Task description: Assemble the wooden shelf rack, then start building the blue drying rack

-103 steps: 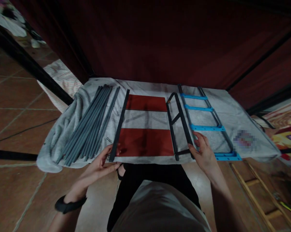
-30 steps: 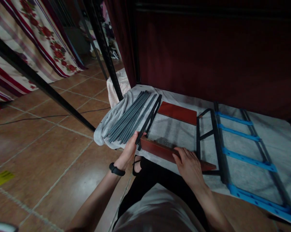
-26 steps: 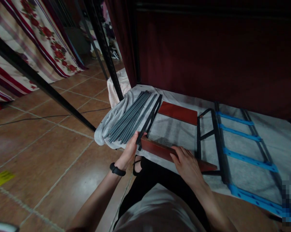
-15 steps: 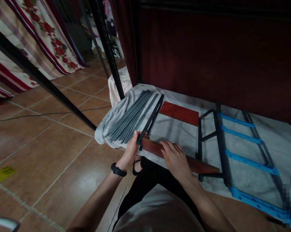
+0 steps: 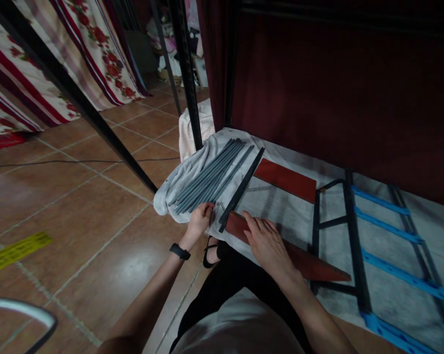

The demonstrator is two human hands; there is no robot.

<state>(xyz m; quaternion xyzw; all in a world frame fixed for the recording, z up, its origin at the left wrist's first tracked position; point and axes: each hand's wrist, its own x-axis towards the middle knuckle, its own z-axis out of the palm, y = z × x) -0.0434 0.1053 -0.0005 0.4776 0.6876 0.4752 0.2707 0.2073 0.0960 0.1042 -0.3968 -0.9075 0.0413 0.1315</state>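
My left hand (image 5: 200, 220) is closed in a pinch beside the near ends of the grey rods (image 5: 209, 177); what its fingertips hold is too small to make out. A small screw-like metal piece (image 5: 222, 206) shows just right of those fingertips. Close by, a long black metal bar (image 5: 244, 187) lies slanted, its near end at a red-brown board (image 5: 317, 263). My right hand (image 5: 268, 241) grips this board, fingers over its far edge. Behind it, a second red-brown board (image 5: 285, 180) lies flat on the grey cloth (image 5: 277, 211).
To the right lies a black frame (image 5: 357, 246) with blue crosspieces (image 5: 402, 268). Black upright posts (image 5: 187, 73) and a dark red curtain (image 5: 336, 98) border the cloth-covered surface. A cable (image 5: 77, 161) crosses the tiled floor (image 5: 107, 236). A white curved tube (image 5: 26, 307) is at lower left.
My left hand has let go of the black bar and moved slightly left, fingers now pinched. The bar lies lower on the cloth. My right hand stays on the board; the view has shifted.
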